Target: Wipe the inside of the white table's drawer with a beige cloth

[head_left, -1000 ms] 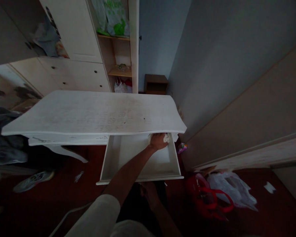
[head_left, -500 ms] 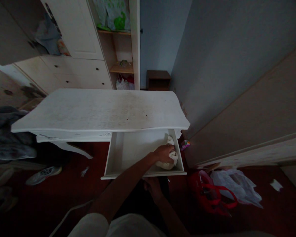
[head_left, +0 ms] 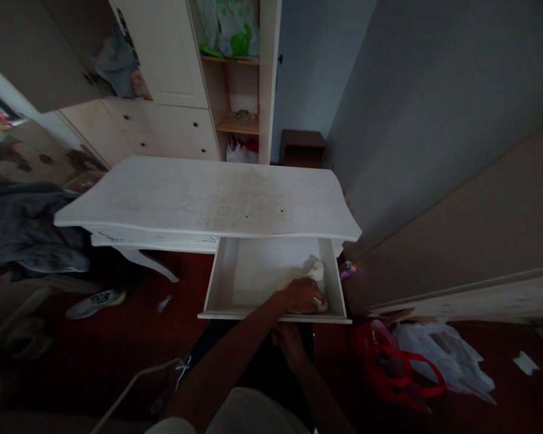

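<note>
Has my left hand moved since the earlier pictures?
Yes: the left hand has moved away from the desk, toward the front of the drawer.

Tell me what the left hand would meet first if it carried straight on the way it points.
The left hand would most likely meet the drawer's right side wall, with its bunched cloth probably touching first; the remaining gap is hard to judge.
</note>
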`<state>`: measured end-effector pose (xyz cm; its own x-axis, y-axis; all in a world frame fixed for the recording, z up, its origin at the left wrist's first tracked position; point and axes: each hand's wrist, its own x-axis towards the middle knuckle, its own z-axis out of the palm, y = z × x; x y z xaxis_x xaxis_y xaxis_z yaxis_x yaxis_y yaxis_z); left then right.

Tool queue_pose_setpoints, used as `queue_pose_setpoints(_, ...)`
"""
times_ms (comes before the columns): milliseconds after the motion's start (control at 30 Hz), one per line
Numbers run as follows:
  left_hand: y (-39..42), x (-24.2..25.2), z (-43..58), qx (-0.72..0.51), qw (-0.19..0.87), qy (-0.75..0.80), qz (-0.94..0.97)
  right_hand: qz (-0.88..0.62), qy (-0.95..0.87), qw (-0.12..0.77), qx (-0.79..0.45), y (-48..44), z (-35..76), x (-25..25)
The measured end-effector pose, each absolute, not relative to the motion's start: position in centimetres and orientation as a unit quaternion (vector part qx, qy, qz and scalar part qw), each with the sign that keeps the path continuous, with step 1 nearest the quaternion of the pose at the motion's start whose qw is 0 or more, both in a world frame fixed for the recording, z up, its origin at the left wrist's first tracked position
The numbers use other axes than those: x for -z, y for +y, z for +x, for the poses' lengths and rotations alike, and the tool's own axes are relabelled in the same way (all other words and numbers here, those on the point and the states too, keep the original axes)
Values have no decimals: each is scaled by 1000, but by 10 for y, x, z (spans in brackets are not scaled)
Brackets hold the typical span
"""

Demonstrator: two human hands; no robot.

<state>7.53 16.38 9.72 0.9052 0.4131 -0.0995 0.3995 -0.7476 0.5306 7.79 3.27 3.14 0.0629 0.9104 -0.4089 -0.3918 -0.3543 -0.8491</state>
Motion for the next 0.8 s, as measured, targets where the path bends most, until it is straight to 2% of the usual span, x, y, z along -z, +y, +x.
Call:
queue_pose_setpoints(100, 164, -99, 39, -4, 297, 213, 931, -506, -240, 520, -645, 33, 79, -29)
queue_pose_setpoints(233, 168, -108, -27, 14, 303, 291, 907, -501, -231, 523, -649, 32, 82, -23)
queue_pose_setpoints(400, 167, -118, -91, 16, 224, 438, 870, -499, -253, 506, -657, 32, 86, -22)
queue_pose_setpoints(633, 173, -118, -70, 72, 139, 579, 800, -503, -244, 517, -648, 31, 84, -23)
queue_pose_setpoints(800, 203, -121, -55, 37, 124, 642, 756, -511, -239, 520, -641, 30, 82, -22)
